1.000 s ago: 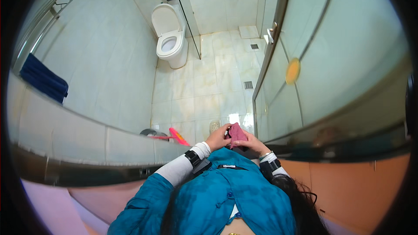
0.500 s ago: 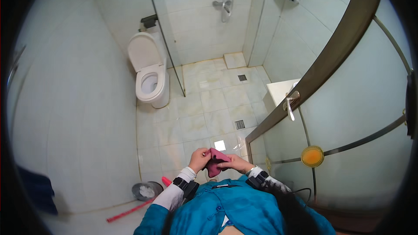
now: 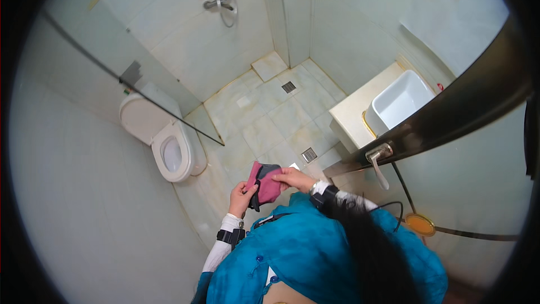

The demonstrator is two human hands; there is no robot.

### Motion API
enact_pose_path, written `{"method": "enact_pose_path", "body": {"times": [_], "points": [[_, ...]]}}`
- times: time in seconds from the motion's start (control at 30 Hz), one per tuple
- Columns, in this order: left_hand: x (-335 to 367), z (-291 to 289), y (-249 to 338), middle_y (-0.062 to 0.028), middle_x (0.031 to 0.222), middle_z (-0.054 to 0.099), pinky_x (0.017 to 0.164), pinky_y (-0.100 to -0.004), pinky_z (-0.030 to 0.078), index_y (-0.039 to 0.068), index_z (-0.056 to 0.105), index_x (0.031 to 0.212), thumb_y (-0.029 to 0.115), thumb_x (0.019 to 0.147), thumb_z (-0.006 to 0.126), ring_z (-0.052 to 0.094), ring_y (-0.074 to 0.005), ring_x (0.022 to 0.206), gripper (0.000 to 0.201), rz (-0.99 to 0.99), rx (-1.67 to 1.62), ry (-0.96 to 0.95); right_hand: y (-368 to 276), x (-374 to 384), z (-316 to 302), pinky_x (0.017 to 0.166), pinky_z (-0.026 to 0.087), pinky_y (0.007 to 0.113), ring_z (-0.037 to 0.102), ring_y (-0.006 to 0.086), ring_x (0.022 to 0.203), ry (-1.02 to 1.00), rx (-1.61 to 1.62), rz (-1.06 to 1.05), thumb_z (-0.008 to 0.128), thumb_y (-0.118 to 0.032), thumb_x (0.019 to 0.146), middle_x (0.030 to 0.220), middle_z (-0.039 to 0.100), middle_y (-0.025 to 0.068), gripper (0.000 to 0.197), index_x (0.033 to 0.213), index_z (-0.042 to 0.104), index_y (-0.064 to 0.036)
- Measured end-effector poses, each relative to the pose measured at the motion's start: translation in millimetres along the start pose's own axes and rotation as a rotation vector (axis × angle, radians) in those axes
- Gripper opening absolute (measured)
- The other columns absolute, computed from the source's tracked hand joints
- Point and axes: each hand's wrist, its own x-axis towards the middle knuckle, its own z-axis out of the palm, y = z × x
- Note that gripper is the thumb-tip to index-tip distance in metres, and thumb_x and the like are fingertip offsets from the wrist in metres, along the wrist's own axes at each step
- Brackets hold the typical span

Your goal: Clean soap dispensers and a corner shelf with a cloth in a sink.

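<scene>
A pink and dark-grey cloth (image 3: 269, 190) is stretched between my two hands in front of my chest. My left hand (image 3: 242, 197) pinches its left edge, where a dark strip runs along the pink. On the other side my right hand (image 3: 295, 179) grips the cloth between thumb and fingers. The piece looks folded or layered, with the grey part showing at the top; its exact kind is not clear.
A white toilet (image 3: 173, 155) with its lid up stands left, by a glass partition (image 3: 138, 93). To the right are a white basin (image 3: 396, 107) on a counter and a brown-framed door with a metal handle (image 3: 379, 171). Floor drains (image 3: 309, 155) sit in the tiles.
My view has turned to the right, so the basin now shows and the bin at lower left is gone. The cloth is spread wider, with more of its grey side visible.
</scene>
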Motion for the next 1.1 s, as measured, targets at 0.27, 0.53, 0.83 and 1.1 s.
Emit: {"method": "enact_pose_path", "body": {"times": [0.27,0.53,0.83,1.1], "points": [[139,-3,76,-0.0015,0.088,0.067,0.066,-0.0197,0.046,0.002,0.062,0.100,0.008,0.088,0.067,0.059,-0.0062,0.074,0.014,-0.048,-0.005,-0.079,-71,80,-66,0.064,0.050,0.024,0.064,0.0096,0.075,0.100,0.087,-0.089,0.058,-0.025,0.095,0.089,0.066,0.0023,0.023,0.104,0.064,-0.0050],[304,11,115,0.0003,0.084,0.065,0.068,-0.0217,0.044,0.003,0.062,0.094,0.007,0.089,0.065,0.057,-0.0060,0.075,0.007,-0.089,0.084,-0.371,-90,39,-173,0.063,0.051,0.039,0.067,0.0282,0.075,1.048,-0.909,0.034,0.056,-0.024,0.086,0.082,0.069,0.0154,0.025,0.087,0.068,-0.0019],[448,84,170,0.0015,0.083,0.063,0.066,-0.0208,0.043,0.004,0.062,0.093,0.008,0.089,0.065,0.054,-0.0054,0.072,0.006,-0.085,0.240,-0.677,-98,-48,-158,0.082,0.039,0.053,0.066,0.0268,0.081,1.281,-1.097,0.946,0.056,-0.017,0.083,0.085,0.072,0.0076,0.018,0.084,0.074,-0.0139],[455,184,193,0.0016,0.084,0.064,0.067,-0.0206,0.044,0.004,0.063,0.095,0.009,0.089,0.065,0.056,-0.0054,0.073,0.008,-0.084,0.344,-0.824,-91,-42,-140,0.073,0.038,0.043,0.065,0.0230,0.075,1.299,-1.199,0.916,0.057,-0.016,0.082,0.074,0.067,0.0059,0.015,0.076,0.071,-0.0144]]}}
